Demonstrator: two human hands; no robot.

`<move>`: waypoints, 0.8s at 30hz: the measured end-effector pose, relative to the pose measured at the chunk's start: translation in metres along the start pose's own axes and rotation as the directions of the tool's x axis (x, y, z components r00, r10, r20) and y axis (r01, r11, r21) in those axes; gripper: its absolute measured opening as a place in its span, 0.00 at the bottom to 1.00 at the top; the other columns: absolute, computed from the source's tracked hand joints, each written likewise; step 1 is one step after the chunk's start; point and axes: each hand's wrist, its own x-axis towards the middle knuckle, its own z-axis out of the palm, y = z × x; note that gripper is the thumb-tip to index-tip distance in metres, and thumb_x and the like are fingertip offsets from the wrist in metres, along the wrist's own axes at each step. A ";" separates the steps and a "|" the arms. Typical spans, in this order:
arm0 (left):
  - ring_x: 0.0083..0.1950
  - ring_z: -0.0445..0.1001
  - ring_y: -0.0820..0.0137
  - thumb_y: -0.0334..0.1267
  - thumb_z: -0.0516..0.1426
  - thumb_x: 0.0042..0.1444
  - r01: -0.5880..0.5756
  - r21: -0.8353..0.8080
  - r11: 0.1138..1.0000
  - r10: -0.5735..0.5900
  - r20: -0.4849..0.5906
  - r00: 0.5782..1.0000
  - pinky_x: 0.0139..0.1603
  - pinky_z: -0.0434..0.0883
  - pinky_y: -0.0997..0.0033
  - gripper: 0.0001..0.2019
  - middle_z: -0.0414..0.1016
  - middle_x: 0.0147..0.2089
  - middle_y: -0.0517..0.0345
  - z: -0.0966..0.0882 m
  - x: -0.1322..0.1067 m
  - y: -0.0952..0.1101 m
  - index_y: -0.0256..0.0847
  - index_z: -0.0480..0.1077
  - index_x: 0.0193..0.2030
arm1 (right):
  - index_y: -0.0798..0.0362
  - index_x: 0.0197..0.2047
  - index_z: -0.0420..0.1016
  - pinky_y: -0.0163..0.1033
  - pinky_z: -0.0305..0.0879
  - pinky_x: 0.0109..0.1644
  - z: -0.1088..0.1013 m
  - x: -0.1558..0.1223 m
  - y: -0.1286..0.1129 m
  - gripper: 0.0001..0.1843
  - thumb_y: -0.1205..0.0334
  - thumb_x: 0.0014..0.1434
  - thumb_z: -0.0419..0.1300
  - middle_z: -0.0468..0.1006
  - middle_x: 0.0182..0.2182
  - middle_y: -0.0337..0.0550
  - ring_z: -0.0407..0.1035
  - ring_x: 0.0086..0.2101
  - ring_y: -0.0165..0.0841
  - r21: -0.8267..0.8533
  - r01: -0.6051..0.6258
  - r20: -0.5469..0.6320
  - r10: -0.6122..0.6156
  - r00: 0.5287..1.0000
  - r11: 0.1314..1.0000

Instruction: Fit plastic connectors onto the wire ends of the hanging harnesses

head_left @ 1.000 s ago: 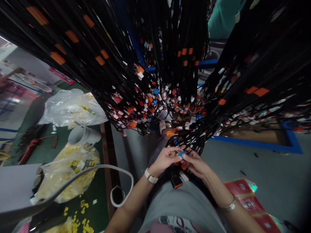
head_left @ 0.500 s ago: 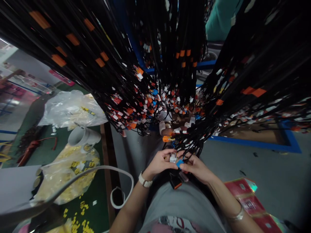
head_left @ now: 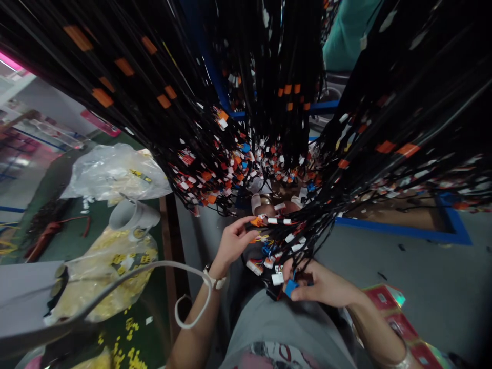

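Observation:
My right hand (head_left: 317,284) pinches a blue connector (head_left: 291,288) between thumb and fingers, low over my lap. Beside it are a white label (head_left: 277,279) and a white connector (head_left: 254,267) on the harness ends. My left hand (head_left: 232,243) reaches to the left side of the same wire bundle (head_left: 315,218). Its thumb and forefinger close at an orange connector (head_left: 257,221) with coloured wires. White tags and small blue connectors (head_left: 266,249) hang between my two hands. Part of the right hand's fingers is hidden behind the blue connector.
Thick black wire harnesses (head_left: 126,77) hang overhead and ahead from a blue frame (head_left: 403,230). To the left, a green-topped table (head_left: 154,307) carries a grey mug-like container (head_left: 134,218), plastic bags (head_left: 115,171) and loose yellow pieces. Red packages (head_left: 395,323) lie at right.
My hands have moved apart. The left let go near the blue connector and went up-left to the orange connector; the right drew the blue connector slightly down and right.

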 end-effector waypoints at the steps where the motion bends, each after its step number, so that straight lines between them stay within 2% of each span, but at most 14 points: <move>1: 0.22 0.53 0.76 0.44 0.62 0.48 -0.046 0.057 0.997 0.044 0.031 0.999 0.24 0.52 0.75 0.20 0.58 0.18 0.66 0.000 0.000 0.002 0.39 0.75 0.48 | 0.50 0.38 0.69 0.32 0.54 0.26 0.001 -0.002 -0.001 0.16 0.58 0.47 0.68 0.70 0.28 0.35 0.59 0.25 0.25 0.001 -0.007 0.019 0.007 1.000 1.000; 5: 0.28 0.67 0.71 0.48 0.62 0.49 -0.247 0.321 0.914 0.193 0.190 0.963 0.32 0.61 0.73 0.20 0.76 0.31 0.56 0.003 0.000 0.012 0.43 0.76 0.47 | 0.50 0.36 0.68 0.32 0.55 0.27 0.002 -0.007 -0.003 0.16 0.57 0.47 0.68 0.71 0.29 0.36 0.60 0.26 0.26 0.000 -0.035 0.071 0.035 0.997 0.999; 9: 0.40 0.74 0.64 0.48 0.63 0.46 -0.319 0.508 0.800 0.149 0.347 0.926 0.41 0.63 0.71 0.23 0.79 0.42 0.54 0.011 0.002 0.024 0.48 0.73 0.51 | 0.51 0.36 0.68 0.32 0.54 0.27 0.003 -0.009 -0.007 0.15 0.56 0.47 0.68 0.71 0.29 0.36 0.59 0.26 0.26 -0.044 -0.046 0.098 0.050 0.994 0.998; 12: 0.42 0.75 0.60 0.50 0.61 0.48 -0.342 0.598 0.725 0.096 0.404 0.910 0.40 0.64 0.69 0.23 0.78 0.42 0.50 0.021 0.004 0.028 0.47 0.73 0.51 | 0.51 0.35 0.68 0.32 0.53 0.27 0.004 -0.009 -0.009 0.16 0.56 0.47 0.68 0.69 0.29 0.36 0.58 0.26 0.25 -0.064 -0.043 0.118 0.050 0.992 0.997; 15: 0.37 0.75 0.59 0.51 0.59 0.49 -0.392 0.628 0.672 0.081 0.465 0.882 0.34 0.63 0.69 0.22 0.79 0.35 0.49 0.033 0.004 0.025 0.45 0.72 0.51 | 0.51 0.35 0.67 0.32 0.52 0.27 0.004 -0.009 -0.009 0.16 0.55 0.47 0.68 0.68 0.28 0.35 0.57 0.25 0.25 -0.063 -0.047 0.120 0.055 0.991 0.997; 17: 0.34 0.75 0.60 0.51 0.58 0.49 -0.406 0.629 0.663 0.090 0.472 0.877 0.31 0.61 0.69 0.23 0.78 0.32 0.50 0.041 0.004 0.020 0.44 0.72 0.51 | 0.51 0.35 0.66 0.32 0.52 0.26 0.004 -0.010 -0.008 0.16 0.56 0.47 0.67 0.68 0.27 0.35 0.56 0.25 0.25 -0.079 -0.048 0.102 0.056 0.993 0.996; 20: 0.33 0.75 0.61 0.48 0.58 0.50 -0.379 0.659 0.650 0.107 0.415 0.904 0.30 0.60 0.70 0.19 0.78 0.32 0.50 0.048 0.007 0.014 0.43 0.74 0.47 | 0.51 0.35 0.66 0.32 0.51 0.25 0.004 -0.012 -0.007 0.15 0.57 0.48 0.66 0.67 0.26 0.34 0.55 0.24 0.25 -0.143 -0.039 0.047 0.046 0.998 0.989; 24: 0.33 0.73 0.64 0.46 0.54 0.53 -0.327 0.715 0.618 0.100 0.341 0.935 0.31 0.59 0.71 0.15 0.78 0.32 0.52 0.040 0.015 0.020 0.43 0.77 0.42 | 0.50 0.38 0.68 0.33 0.55 0.28 0.000 -0.016 -0.008 0.13 0.61 0.48 0.64 0.70 0.29 0.36 0.58 0.26 0.27 -0.305 -0.015 -0.072 -0.008 0.997 0.952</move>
